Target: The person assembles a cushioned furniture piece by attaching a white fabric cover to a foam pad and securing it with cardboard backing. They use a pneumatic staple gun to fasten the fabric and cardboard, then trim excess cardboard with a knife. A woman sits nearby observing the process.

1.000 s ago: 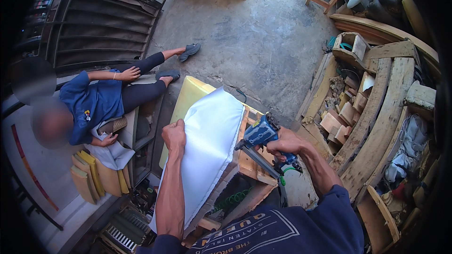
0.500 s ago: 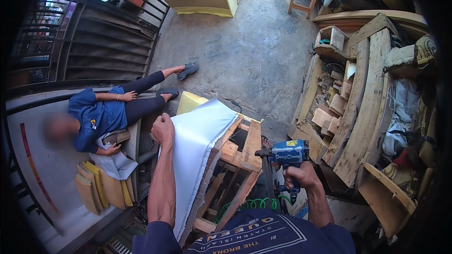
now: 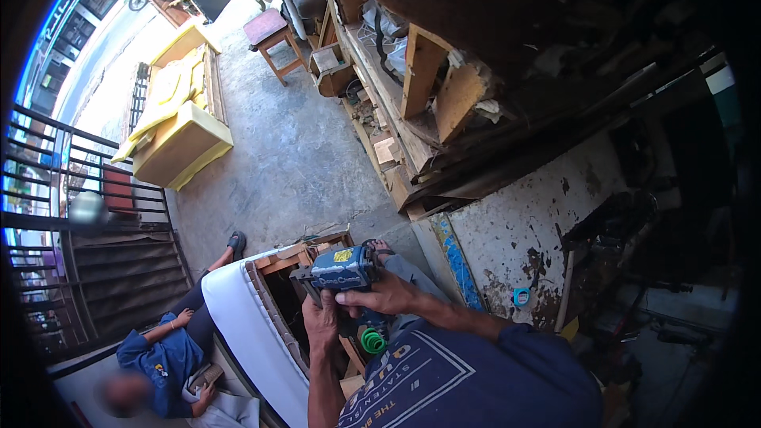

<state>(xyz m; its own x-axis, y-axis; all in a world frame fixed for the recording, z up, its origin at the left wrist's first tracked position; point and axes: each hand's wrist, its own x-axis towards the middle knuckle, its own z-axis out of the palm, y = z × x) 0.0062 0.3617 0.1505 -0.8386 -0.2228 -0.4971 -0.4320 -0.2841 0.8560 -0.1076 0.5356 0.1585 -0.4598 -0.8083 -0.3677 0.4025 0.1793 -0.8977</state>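
Note:
Held up in front of my chest is a blue pneumatic staple gun [image 3: 337, 266], its body lying sideways. My right hand [image 3: 385, 293] is closed round its handle. Close under the front of the tool, my left hand [image 3: 320, 320] grips its lower part, with the thumb up; the fingers are partly hidden. A green coiled hose [image 3: 372, 340] hangs beneath the gun. To the left of my hands stands a wooden furniture frame [image 3: 279, 258] with white fabric [image 3: 252, 325] drawn over its outer side and fastened along the edge.
A seated person [image 3: 162, 361] in a blue shirt is at the lower left, legs stretched beside the frame. Yellow foam furniture [image 3: 181, 143] and a small stool [image 3: 273, 40] stand farther off. Scrap wood [image 3: 386, 150] lines the right, near a tape measure [image 3: 521, 296] on a worn surface.
My left hand has let go of the white fabric and come over to the staple gun. The gun has moved left with my right hand, and the view has swung to the right.

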